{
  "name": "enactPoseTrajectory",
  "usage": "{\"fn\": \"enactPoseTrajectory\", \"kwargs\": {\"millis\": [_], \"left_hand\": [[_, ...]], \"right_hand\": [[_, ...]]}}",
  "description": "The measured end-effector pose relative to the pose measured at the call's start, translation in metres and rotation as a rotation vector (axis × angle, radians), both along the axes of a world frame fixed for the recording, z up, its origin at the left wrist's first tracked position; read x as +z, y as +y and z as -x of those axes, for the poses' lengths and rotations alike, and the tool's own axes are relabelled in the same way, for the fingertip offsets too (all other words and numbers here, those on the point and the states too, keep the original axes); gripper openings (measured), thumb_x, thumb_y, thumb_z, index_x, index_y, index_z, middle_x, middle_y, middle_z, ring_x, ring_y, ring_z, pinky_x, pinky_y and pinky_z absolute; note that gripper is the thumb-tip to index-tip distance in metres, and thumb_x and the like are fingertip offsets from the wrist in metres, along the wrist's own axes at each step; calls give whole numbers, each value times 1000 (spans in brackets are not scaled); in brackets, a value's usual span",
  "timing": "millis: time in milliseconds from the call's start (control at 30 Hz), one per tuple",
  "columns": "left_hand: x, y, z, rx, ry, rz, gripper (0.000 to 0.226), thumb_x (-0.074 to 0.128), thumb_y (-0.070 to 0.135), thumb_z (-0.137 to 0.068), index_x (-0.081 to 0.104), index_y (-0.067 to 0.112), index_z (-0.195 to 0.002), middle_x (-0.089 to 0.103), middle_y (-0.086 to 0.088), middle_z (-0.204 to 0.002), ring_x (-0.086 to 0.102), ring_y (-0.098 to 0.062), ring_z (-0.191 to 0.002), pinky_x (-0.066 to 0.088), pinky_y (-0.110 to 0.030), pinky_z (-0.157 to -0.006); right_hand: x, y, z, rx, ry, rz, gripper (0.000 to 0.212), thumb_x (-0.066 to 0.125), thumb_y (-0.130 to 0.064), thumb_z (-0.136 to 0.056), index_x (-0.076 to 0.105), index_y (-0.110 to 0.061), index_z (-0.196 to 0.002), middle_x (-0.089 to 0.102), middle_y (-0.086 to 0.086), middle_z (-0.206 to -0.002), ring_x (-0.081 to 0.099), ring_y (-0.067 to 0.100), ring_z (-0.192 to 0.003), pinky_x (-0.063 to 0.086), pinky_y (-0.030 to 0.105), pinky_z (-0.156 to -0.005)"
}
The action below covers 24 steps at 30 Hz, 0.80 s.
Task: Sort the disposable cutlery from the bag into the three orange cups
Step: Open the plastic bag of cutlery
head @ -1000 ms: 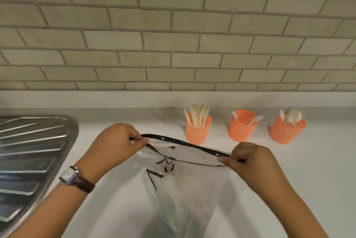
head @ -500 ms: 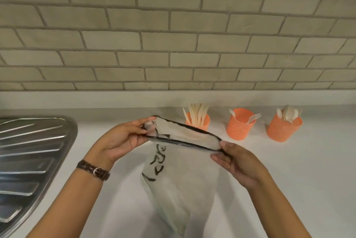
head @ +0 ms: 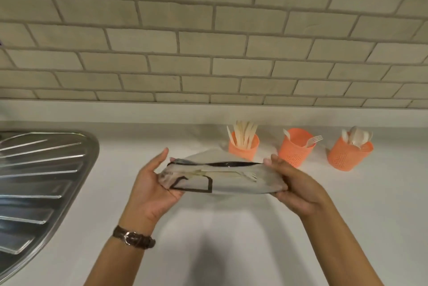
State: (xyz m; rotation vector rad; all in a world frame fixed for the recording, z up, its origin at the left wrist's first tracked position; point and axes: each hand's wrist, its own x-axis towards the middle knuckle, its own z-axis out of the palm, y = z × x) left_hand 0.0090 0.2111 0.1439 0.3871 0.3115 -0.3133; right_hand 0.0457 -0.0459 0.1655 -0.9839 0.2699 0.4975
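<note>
Both hands are holding the bag flat above the worktop.

The left hand is gripping one end of the bag and the right hand is clamping the other, a fork showing through the plastic. Behind it, three cups are standing in a row on the worktop: knives, forks, spoons. The bag is partly covering the knife cup. A steel drainer is lying to the left.
</note>
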Motion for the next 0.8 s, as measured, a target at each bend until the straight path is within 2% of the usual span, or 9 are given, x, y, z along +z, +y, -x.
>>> {"fn": "enactPoseTrajectory", "kwargs": {"millis": [67,133,267,367,433,500,600,700,800], "left_hand": [[-23,-5,6,-13,-31,-124,61,94,11,-35,66,6,-89,71,-15,-90,71,-26,-78,59,-35,-69],[-35,-12,13,-77,-56,-454,63,92,11,-46,67,7,-104,71,-12,-102,69,-22,-86,58,-30,-67],[-47,-10,14,68,-139,-1356,11,70,12,-82,71,22,-85,72,4,-86,67,-10,-78,49,-11,-59],[-53,-1,4,107,-231,-1681,8,68,22,-84,72,22,-76,64,-4,-87,60,-9,-76,40,-10,-62],[-55,3,3,69,-273,-1770,12,65,24,-86,74,24,-78,64,-5,-81,57,-4,-69,36,-9,-59],[-51,5,10,45,-163,-1536,14,61,21,-88,73,24,-81,70,4,-76,62,-1,-71,43,-11,-60],[-45,3,15,42,108,-670,11,60,10,-86,70,9,-91,74,-6,-85,71,-13,-71,57,-21,-55],[-46,6,12,154,244,-102,63,82,-16,-39,60,-3,-96,73,-15,-77,71,-22,-61,58,-31,-50],[-38,2,5,154,254,-13,79,85,-16,-29,59,1,-102,71,-17,-82,71,-29,-64,55,-44,-43]], "right_hand": [[-25,-2,8,-40,-138,395,30,67,6,-77,55,-16,-93,63,6,-75,58,18,-61,44,23,-48],[-42,-7,11,-145,-287,697,27,70,8,-75,58,-15,-83,59,7,-74,54,16,-58,42,19,-49],[-57,-21,9,-264,-651,1331,18,81,-13,-70,66,-22,-68,61,-3,-82,54,15,-76,39,22,-68],[-56,-23,11,-264,-522,1300,12,77,-22,-75,69,-15,-68,65,-4,-75,57,16,-66,43,25,-61],[-51,-22,10,-241,-376,1058,12,74,-14,-79,71,-7,-70,65,3,-57,58,18,-50,50,27,-52],[-49,-21,10,-172,-153,629,10,67,-7,-84,70,0,-77,65,7,-56,59,16,-47,54,24,-48],[-50,-19,12,-34,166,52,12,68,-11,-77,70,-6,-87,69,7,-76,65,15,-62,56,27,-58],[-57,-13,16,45,230,-88,27,79,-11,-60,72,-10,-85,72,8,-83,65,20,-74,51,33,-66],[-60,-5,15,61,254,-70,26,59,-14,-79,67,-5,-102,72,15,-100,67,29,-85,50,39,-77]]}}
